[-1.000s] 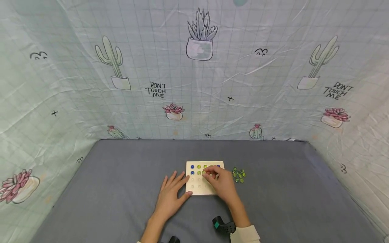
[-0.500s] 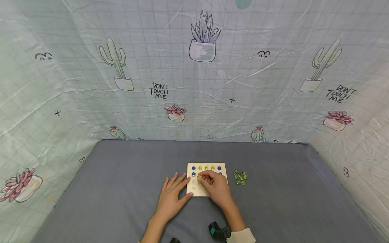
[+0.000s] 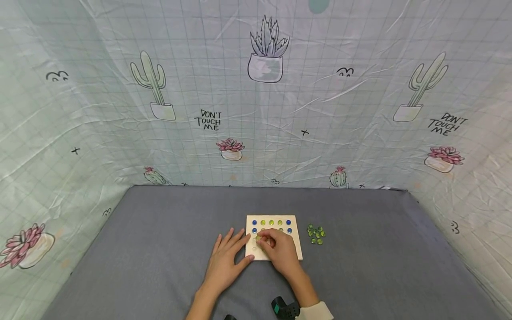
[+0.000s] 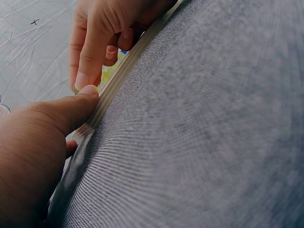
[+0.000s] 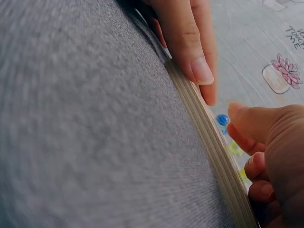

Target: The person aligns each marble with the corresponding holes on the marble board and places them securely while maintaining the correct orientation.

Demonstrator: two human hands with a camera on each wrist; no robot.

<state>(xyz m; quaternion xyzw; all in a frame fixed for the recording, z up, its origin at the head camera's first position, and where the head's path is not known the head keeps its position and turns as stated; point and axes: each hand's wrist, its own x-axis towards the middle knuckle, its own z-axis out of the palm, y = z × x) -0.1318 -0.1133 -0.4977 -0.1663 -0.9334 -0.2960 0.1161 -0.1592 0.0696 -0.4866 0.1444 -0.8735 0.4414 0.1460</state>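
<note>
In the head view a pale wooden board (image 3: 297,243) with rows of round hollows lies on the grey cloth. Blue gems (image 3: 288,222) sit at both ends of its two far rows, with green gems (image 3: 271,222) between them. My left hand (image 3: 226,262) rests spread at the board's left edge, thumb on the near corner. My right hand (image 3: 282,251) is over the board, pinching a green gem (image 3: 258,238) between thumb and index finger at the left of the third row. The right hand hides part of the board. The right wrist view shows the board's layered edge (image 5: 204,128).
Several loose green gems (image 3: 316,234) lie in a cluster to the right of the board. A dark wrist strap (image 3: 285,308) is on the right forearm. Patterned cloth (image 3: 256,111) hangs behind the table and along its sides.
My right hand has moved left and nearer, from the second row to the third. A green gem now shows in the second row right of centre. My left hand has stayed at the board's edge.
</note>
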